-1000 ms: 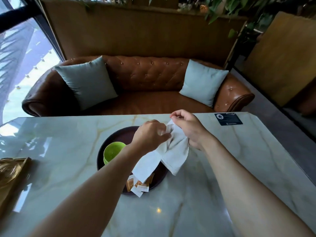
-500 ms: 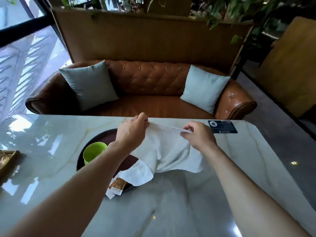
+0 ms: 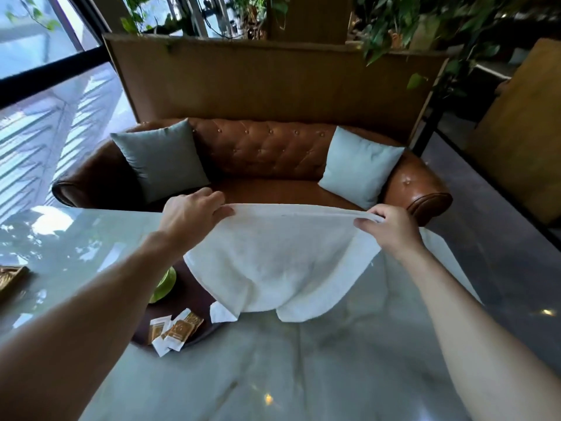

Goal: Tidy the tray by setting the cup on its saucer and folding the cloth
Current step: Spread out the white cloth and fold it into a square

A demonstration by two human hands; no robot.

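A brown leather sofa (image 3: 261,165) with two pale cushions (image 3: 164,159) faces the marble table (image 3: 273,375).

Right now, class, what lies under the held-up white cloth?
Under the cloth show part of the dark tray, the green cup's edge and the marble table. Any saucer is hidden.

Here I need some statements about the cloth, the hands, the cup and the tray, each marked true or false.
1. Both hands hold the white cloth by its top edge. True: left hand, right hand.
2. The cloth lies folded flat on the tray. False: it hangs spread between the hands.
3. The green cup is partly hidden by the left arm. True.
4. The sachets lie on the sofa. False: they lie at the near edge of the dark tray.
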